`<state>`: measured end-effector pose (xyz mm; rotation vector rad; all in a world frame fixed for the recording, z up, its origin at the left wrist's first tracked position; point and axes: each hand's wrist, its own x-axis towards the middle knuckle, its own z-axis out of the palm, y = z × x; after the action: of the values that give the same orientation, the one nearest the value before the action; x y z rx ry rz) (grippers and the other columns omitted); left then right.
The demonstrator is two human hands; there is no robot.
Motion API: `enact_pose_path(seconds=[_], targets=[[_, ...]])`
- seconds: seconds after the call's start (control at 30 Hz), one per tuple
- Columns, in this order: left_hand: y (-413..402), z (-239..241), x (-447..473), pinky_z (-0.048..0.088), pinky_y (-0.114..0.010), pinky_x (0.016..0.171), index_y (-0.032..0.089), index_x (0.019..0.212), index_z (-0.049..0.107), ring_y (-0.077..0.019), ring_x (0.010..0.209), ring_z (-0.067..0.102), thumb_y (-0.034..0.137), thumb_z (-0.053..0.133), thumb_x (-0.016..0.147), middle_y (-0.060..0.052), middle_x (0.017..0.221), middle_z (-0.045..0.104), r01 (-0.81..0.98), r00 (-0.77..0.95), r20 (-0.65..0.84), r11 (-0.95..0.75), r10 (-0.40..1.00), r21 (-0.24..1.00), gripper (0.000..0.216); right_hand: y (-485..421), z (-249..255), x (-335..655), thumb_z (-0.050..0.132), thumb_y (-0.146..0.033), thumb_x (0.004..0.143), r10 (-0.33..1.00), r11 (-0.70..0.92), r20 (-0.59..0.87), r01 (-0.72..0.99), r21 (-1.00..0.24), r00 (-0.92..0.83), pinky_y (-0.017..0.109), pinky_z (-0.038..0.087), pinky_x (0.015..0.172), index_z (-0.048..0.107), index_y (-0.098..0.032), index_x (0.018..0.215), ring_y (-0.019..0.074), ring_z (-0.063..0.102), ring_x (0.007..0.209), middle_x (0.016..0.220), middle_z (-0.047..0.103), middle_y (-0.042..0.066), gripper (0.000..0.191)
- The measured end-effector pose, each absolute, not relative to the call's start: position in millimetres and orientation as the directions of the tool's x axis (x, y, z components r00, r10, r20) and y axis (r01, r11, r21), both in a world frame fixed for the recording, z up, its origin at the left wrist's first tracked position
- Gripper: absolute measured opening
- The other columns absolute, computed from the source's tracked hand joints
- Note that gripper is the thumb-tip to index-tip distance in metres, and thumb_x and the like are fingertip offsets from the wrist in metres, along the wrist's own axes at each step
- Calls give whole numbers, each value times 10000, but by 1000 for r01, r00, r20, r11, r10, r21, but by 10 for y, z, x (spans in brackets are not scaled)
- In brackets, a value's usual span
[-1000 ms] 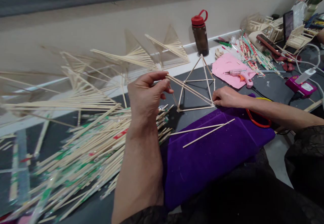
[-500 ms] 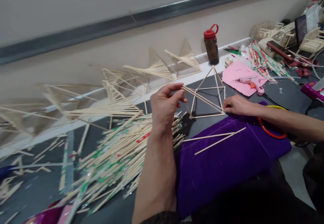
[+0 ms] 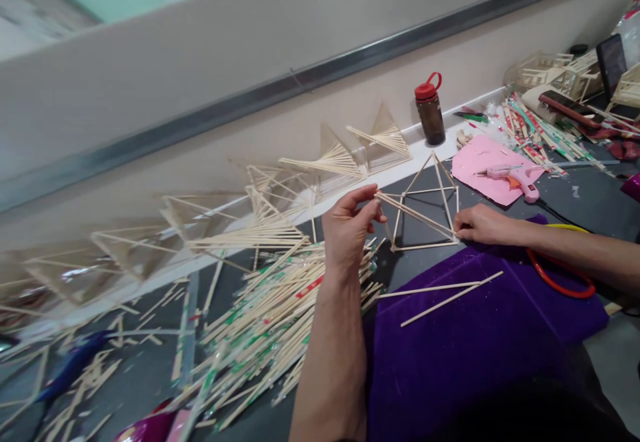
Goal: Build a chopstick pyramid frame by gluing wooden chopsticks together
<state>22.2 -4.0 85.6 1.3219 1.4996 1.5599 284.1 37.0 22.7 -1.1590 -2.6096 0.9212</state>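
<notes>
The left hand (image 3: 350,229) is raised above the dark table (image 3: 575,195), its thumb and fingertips pinched together on the upper ends of a few thin wooden sticks (image 3: 415,215) that slant down to the right. The right hand (image 3: 480,224) rests low at the other end of those sticks, where they meet the near right corner of a stick-built pyramid frame (image 3: 425,209); its fingers are closed at that corner, though the view is too small to tell whether they clamp the sticks or merely press on the joint. The frame stands on the table just beyond the far edge of a purple cloth (image 3: 475,349), between the two hands. Two loose sticks (image 3: 440,292) lie on the cloth near the right forearm. To the left of the left wrist spreads a big heap of wrapped chopsticks (image 3: 260,322). Along the white ledge by the wall stands a row of finished stick fans and triangles (image 3: 330,159), blurred toward the left. A brown bottle with a red cap (image 3: 430,109) stands upright on that ledge behind the frame. To its right, a pink glue gun (image 3: 515,175) lies on a pink sheet (image 3: 480,162), well apart from both hands. A red and yellow ring (image 3: 560,282) lies on the cloth under the right forearm.
</notes>
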Motion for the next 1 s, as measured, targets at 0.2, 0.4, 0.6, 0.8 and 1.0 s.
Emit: enact_pose_path(seconds=[0.2,0.4,0.6,0.8,1.0], targets=[[-55,859,222,392,-188,399,180,892,807,-111,517,650,302,824,658,-37,794,765,223,-324,258,-192,910,956,264,372,269,2830,570,-153,923,683,544,-131,621,-564,-718,247,381,692,750,-124,916,144,592,724,855,749,79,183],[-42,854,215,405,-194,389,187,948,821,-99,519,640,296,817,645,-67,938,791,217,-314,257,-195,914,957,323,375,338,2798,574,-92,861,671,588,-163,653,-476,-723,261,349,681,763,-143,883,146,578,736,874,755,84,197],[-30,837,195,408,-196,398,189,929,826,-112,516,650,317,819,643,-44,809,763,237,-316,263,-192,912,952,314,375,331,2798,559,-85,865,670,589,-161,652,-477,-724,268,336,682,750,-133,894,144,568,743,888,749,92,199],[-38,851,204,404,-199,405,200,904,823,-128,517,657,314,815,644,-16,697,729,237,-318,254,-183,913,954,284,383,301,2799,565,-91,879,672,581,-161,650,-489,-722,271,341,692,741,-137,900,151,565,749,901,755,98,183],[-40,848,190,400,-201,408,202,891,811,-130,514,657,311,805,652,-3,658,707,244,-307,243,-170,920,955,263,377,317,2790,564,-82,862,676,583,-164,658,-476,-718,260,350,685,752,-141,887,145,576,737,889,751,90,198]])
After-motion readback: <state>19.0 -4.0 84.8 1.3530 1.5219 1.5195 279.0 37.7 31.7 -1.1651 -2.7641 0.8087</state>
